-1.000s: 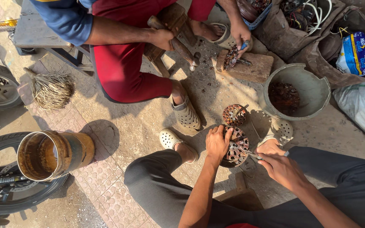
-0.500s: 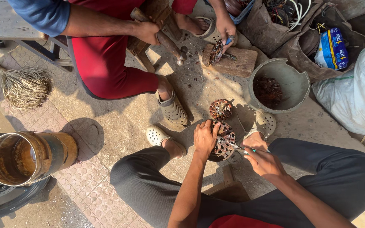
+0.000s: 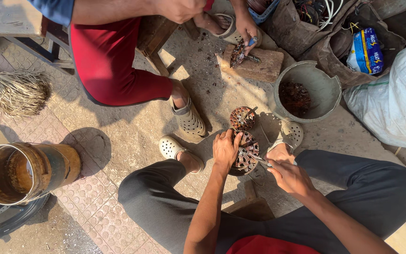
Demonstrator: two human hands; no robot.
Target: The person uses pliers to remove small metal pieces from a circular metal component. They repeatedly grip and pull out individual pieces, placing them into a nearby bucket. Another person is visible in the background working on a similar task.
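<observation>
On the ground between the person's feet lies a round rusty motor core [image 3: 245, 157]. The left hand [image 3: 225, 149] rests on its 9 o'clock edge, fingers curled on the rim. The right hand [image 3: 291, 178], at 4 o'clock, has its grip pinching a thin metal tool [image 3: 258, 159] whose tip touches the core. A second core [image 3: 241, 117] sits just beyond at 12 o'clock. Farther, at 2 o'clock, a grey bucket [image 3: 323, 87] holds rusty scrap.

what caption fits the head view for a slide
Left hand steadies a rusty motor core; right hand works it with a thin tool.

One head-worn camera looks steeply down, close above the ground [image 3: 132, 136].
</observation>
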